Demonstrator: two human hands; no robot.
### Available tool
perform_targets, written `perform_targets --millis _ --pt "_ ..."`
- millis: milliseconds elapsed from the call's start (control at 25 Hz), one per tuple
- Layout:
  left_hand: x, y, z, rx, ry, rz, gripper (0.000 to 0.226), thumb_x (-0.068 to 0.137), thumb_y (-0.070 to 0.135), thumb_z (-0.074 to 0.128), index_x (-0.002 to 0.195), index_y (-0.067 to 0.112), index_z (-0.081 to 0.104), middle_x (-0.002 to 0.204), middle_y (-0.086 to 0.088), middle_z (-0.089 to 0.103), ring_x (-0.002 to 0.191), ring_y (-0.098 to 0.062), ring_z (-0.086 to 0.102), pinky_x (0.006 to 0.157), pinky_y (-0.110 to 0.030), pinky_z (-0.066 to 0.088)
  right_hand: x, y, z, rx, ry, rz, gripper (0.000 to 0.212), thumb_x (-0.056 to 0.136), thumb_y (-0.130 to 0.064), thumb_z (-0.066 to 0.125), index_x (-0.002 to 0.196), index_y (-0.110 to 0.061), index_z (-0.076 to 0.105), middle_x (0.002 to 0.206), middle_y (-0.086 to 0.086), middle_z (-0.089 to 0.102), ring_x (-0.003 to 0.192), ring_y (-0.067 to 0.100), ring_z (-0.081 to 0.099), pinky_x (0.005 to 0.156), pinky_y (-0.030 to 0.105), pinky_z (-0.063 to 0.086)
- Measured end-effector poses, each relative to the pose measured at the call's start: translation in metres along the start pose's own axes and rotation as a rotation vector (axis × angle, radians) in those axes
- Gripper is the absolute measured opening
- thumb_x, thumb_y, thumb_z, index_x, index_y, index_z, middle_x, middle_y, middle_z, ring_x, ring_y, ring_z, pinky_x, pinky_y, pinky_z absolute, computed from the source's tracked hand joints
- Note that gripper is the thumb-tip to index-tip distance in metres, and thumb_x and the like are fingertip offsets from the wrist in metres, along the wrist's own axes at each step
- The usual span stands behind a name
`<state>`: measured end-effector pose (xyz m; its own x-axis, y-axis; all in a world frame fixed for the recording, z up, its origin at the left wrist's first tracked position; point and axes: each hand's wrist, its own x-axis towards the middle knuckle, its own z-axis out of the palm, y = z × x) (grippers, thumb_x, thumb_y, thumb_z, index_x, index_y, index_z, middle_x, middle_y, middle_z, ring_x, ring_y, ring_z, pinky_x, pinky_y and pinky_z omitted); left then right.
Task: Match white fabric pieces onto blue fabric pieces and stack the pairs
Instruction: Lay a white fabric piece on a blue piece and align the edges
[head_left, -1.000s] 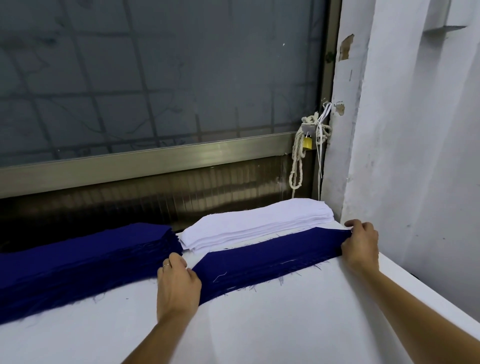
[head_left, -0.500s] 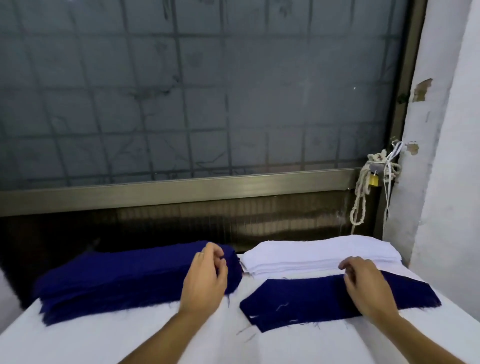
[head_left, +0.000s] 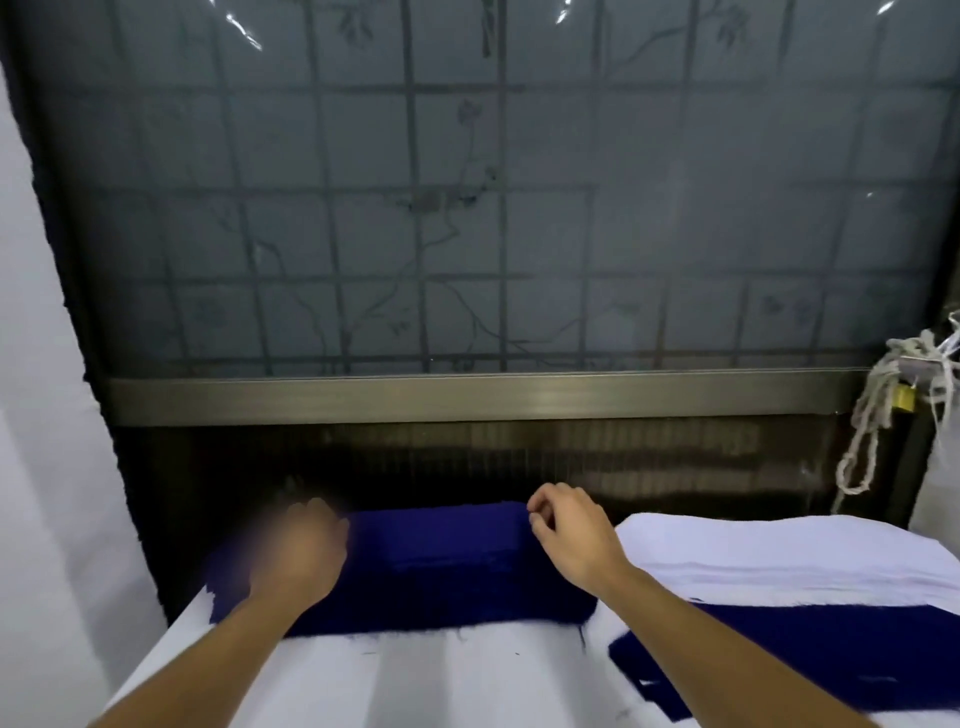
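Observation:
A thick stack of dark blue fabric pieces (head_left: 441, 566) lies at the far edge of the white-covered table (head_left: 467, 686). To its right sits a stack of white fabric pieces (head_left: 779, 556). In front of the white stack a single blue piece (head_left: 831, 660) lies flat, partly under my right forearm. My left hand (head_left: 301, 551) is motion-blurred over the left end of the blue stack, fingers curled. My right hand (head_left: 566, 530) is at the stack's far right corner, thumb and forefinger pinched on the top blue piece's edge.
A frosted window with a metal grille and a metal sill (head_left: 467, 397) rises right behind the table. A knotted white rope with a brass padlock (head_left: 540, 410) hangs at the right. White walls close in on the left and right.
Both hands have moved left, off the single blue piece and onto the blue stack. My view has swung left and up, so the single piece now lies at the lower right.

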<state>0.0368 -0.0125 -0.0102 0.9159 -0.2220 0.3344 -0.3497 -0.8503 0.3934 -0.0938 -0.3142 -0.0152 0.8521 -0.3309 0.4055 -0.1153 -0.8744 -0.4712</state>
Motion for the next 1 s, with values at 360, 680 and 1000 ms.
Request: perform_targets --millis 360,680,1000 --pt "0.023 -0.051 0.003 -0.048 -0.094 -0.015 0.025 0.098 0.038 0.061 0.118 0.023 0.062 0.124 -0.001 0.056 0.108 -0.018 0.057 0.096 -0.035 0.051 0.031 -0.019 0.056 -0.235 -0.119 0.007 0.035 0.103 -0.041 0.048 0.136 -0.033 0.051 0.138 -0.007 0.048 0.127 0.015 0.044 0.109 0.037 0.035" --pt "0.020 -0.046 0.001 0.103 -0.095 0.133 0.014 0.106 0.034 0.045 0.113 0.024 0.049 0.125 0.000 0.048 0.115 -0.020 0.047 0.094 -0.040 0.052 0.021 -0.019 0.066 -0.243 -0.071 0.030 0.033 0.105 -0.040 0.043 0.137 -0.038 0.047 0.141 -0.010 0.043 0.133 0.013 0.037 0.115 0.040 0.027" --pt "0.011 -0.055 -0.006 0.076 -0.171 0.407 0.013 0.103 0.029 0.045 0.095 0.039 0.043 0.111 0.019 0.051 0.118 -0.007 0.041 0.119 -0.039 0.024 0.015 -0.041 0.068 -0.270 -0.078 0.026 0.049 0.105 -0.022 0.045 0.150 -0.033 0.033 0.152 -0.007 0.033 0.142 0.017 0.028 0.118 0.045 0.023"
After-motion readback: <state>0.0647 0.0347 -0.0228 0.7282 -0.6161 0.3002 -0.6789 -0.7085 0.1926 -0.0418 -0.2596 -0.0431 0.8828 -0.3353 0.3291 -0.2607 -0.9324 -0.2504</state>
